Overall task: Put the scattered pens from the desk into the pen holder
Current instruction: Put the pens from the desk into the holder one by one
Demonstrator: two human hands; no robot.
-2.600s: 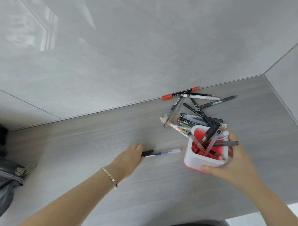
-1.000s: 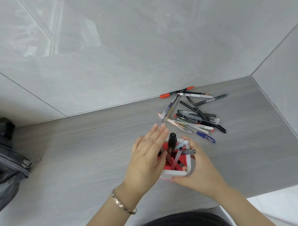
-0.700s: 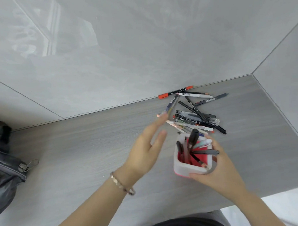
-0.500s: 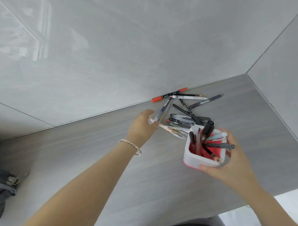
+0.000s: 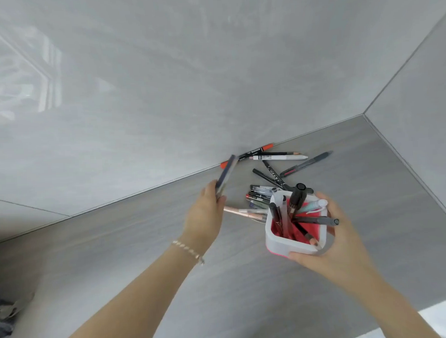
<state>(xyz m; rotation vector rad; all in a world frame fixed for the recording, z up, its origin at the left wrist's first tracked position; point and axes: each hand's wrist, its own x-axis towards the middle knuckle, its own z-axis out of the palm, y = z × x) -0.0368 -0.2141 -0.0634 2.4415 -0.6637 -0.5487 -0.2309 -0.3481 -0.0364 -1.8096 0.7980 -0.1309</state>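
My right hand (image 5: pixel 331 251) grips the white pen holder (image 5: pixel 287 245) with a red inside, which has several pens standing in it. My left hand (image 5: pixel 206 215) is shut on a dark blue-grey pen (image 5: pixel 226 175), lifted off the desk and blurred, pointing up toward the wall. It is just left of the pile of scattered pens (image 5: pixel 260 195) lying behind the holder. An orange-capped marker (image 5: pixel 249 154) lies along the wall edge, with a white pen (image 5: pixel 279 157) beside it.
The grey wood-grain desk (image 5: pixel 119 261) meets glossy grey walls behind and at the right. A dark bag (image 5: pixel 4 318) sits at the lower left edge. The desk's front edge runs across the lower right, with a pale floor (image 5: pixel 444 312) beyond it.
My left hand dropped a pen into the holder, reached back to the pile and has now picked up a dark pen, raising it. My right hand keeps holding the holder.
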